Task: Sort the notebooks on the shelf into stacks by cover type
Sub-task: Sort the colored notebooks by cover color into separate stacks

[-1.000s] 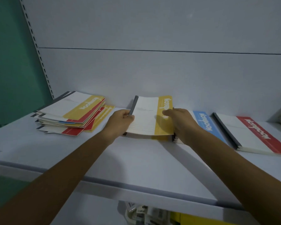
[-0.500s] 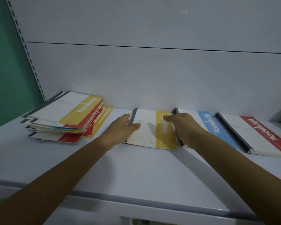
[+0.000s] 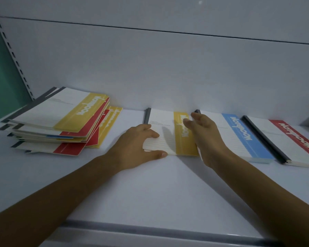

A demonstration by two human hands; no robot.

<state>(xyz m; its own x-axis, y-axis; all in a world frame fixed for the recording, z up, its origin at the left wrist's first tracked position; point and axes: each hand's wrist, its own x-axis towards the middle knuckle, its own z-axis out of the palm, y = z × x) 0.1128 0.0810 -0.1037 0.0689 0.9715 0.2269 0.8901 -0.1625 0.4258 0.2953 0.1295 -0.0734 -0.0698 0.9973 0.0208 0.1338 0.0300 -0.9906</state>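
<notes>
White shelf before us: our left hand lies flat on the yellow notebook stack at twelve o'clock, right hand relaxed against its edge. We judge we're squaring it; next, pull from the mixed pile at ten.
</notes>
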